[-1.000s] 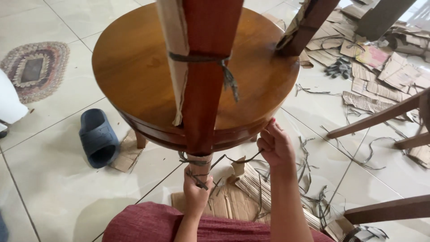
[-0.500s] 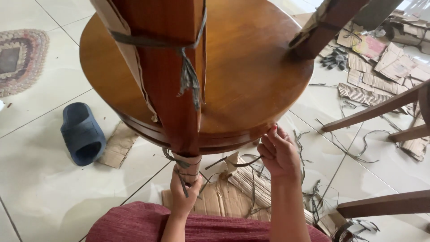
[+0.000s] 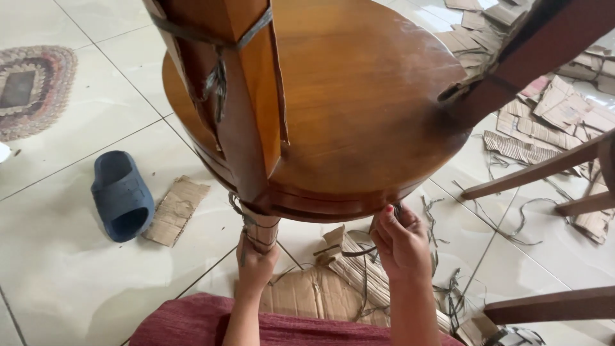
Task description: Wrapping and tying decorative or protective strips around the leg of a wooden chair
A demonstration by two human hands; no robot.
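Observation:
A round brown wooden table point(image 3: 359, 102) lies upside down on the tiled floor. One leg point(image 3: 237, 96) rises toward the camera, partly wrapped in cardboard and tied with grey strapping point(image 3: 214, 77). My left hand point(image 3: 255, 256) grips the cardboard-wrapped part of that leg point(image 3: 259, 227) close to the tabletop. At the tabletop's near rim my right hand point(image 3: 400, 240) pinches a thin grey strap point(image 3: 355, 251). A second leg point(image 3: 519, 57) stands at the upper right.
A dark blue slipper point(image 3: 120, 195) and a cardboard scrap point(image 3: 174, 208) lie on the left. Torn cardboard point(image 3: 551, 118) and strap pieces litter the right floor. Other wooden furniture legs point(image 3: 544, 166) cross the right edge. A small oval rug point(image 3: 29, 90) is at far left.
The view has shifted closer over the table. My right hand has gone down from the air to the tabletop's near rim and closed on the strap. My left hand stays on the wrapped leg.

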